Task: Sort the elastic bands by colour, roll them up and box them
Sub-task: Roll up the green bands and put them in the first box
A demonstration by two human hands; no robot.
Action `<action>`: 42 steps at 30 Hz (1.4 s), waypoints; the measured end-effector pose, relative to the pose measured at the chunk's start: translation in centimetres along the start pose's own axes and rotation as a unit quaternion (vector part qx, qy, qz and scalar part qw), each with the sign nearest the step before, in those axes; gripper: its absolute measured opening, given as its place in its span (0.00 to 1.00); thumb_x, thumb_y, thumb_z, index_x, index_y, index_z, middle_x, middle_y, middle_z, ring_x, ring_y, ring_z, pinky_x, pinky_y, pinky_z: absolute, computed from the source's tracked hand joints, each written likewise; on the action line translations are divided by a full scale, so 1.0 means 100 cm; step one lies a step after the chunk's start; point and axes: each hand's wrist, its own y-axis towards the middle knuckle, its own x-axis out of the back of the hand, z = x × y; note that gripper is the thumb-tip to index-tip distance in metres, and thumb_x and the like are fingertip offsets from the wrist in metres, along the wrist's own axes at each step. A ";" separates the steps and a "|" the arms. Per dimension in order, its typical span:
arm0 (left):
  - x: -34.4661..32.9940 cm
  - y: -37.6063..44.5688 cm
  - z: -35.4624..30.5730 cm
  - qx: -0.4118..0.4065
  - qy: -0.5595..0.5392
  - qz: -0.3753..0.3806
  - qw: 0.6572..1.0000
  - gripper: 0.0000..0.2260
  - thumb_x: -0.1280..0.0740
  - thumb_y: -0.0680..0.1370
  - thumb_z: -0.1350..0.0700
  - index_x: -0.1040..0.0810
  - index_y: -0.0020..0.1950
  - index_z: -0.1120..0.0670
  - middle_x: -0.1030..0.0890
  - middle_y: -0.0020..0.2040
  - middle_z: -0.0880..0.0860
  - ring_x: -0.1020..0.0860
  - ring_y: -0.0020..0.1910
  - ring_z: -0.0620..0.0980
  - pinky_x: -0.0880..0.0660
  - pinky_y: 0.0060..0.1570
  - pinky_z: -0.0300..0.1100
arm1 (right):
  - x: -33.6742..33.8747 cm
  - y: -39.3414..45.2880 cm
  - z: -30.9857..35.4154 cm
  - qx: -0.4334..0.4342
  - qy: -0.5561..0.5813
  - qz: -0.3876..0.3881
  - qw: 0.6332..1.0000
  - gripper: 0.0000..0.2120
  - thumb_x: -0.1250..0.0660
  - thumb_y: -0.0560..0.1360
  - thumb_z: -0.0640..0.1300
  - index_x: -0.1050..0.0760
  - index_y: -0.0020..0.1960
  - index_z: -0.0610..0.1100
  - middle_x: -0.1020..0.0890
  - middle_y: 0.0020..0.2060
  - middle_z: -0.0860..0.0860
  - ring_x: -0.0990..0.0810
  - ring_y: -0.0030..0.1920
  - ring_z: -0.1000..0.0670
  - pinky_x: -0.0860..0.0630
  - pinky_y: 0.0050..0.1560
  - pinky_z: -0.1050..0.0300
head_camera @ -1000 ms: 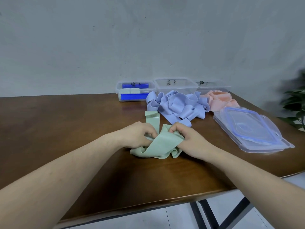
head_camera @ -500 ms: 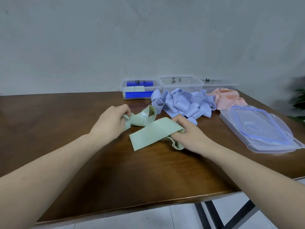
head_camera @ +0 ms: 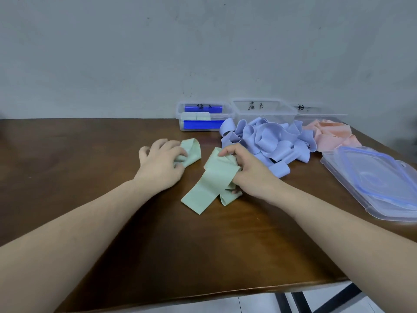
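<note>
Two pale green elastic bands lie on the brown table (head_camera: 90,199). My left hand (head_camera: 160,163) grips one green band (head_camera: 191,151), which curls in a loop past my fingers. My right hand (head_camera: 250,170) pinches the top of the other green band (head_camera: 209,184), whose flat length runs toward me. A heap of lilac bands (head_camera: 266,141) sits behind my right hand, and a pink heap (head_camera: 329,134) lies further right. Three clear boxes stand at the wall: the left box (head_camera: 203,116) holds rolled green bands, then a middle box (head_camera: 264,109) and a right box (head_camera: 320,111).
A stack of clear lids with blue seals (head_camera: 374,177) lies at the table's right edge. The table's near edge runs below my forearms, with dark table legs (head_camera: 300,299) and a pale floor beneath. A grey wall stands behind the boxes.
The two green bands have come apart. My left hand drew its band to the left, away from my right hand, which keeps the other band near the lilac heap.
</note>
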 end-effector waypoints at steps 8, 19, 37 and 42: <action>0.025 -0.019 -0.022 -0.089 -0.017 -0.049 0.995 0.13 0.40 0.80 0.49 0.21 0.61 0.41 0.31 0.73 0.41 0.43 0.77 0.45 0.54 0.76 0.49 | -0.005 -0.013 0.007 0.048 0.012 0.013 0.999 0.27 0.33 0.72 0.29 0.24 0.52 0.62 0.20 0.55 0.50 0.19 0.55 0.44 0.20 0.53 0.38; 0.052 -0.079 -0.104 0.068 -0.548 0.084 0.830 0.09 0.29 0.78 0.54 0.21 0.55 0.55 0.15 0.47 0.52 0.18 0.42 0.45 0.23 0.39 0.34 | 0.019 -0.074 0.033 0.107 0.034 0.011 0.994 0.24 0.29 0.74 0.27 0.33 0.58 0.50 0.22 0.54 0.51 0.20 0.47 0.58 0.23 0.46 0.62; 0.088 -0.124 -0.171 0.094 -0.599 0.012 0.795 0.07 0.29 0.78 0.59 0.27 0.50 0.53 0.21 0.42 0.53 0.23 0.37 0.49 0.26 0.33 0.40 | 0.043 -0.142 0.053 -0.030 -0.031 0.062 0.997 0.14 0.39 0.76 0.58 0.23 0.55 0.51 0.21 0.38 0.60 0.24 0.40 0.59 0.30 0.49 0.60; 0.089 -0.135 -0.185 0.104 -0.592 0.008 0.799 0.09 0.26 0.76 0.56 0.25 0.52 0.53 0.17 0.47 0.55 0.18 0.45 0.56 0.20 0.42 0.49 | 0.039 -0.148 0.059 -0.002 -0.080 0.005 0.997 0.13 0.31 0.75 0.60 0.17 0.53 0.54 0.15 0.49 0.60 0.18 0.54 0.56 0.23 0.62 0.49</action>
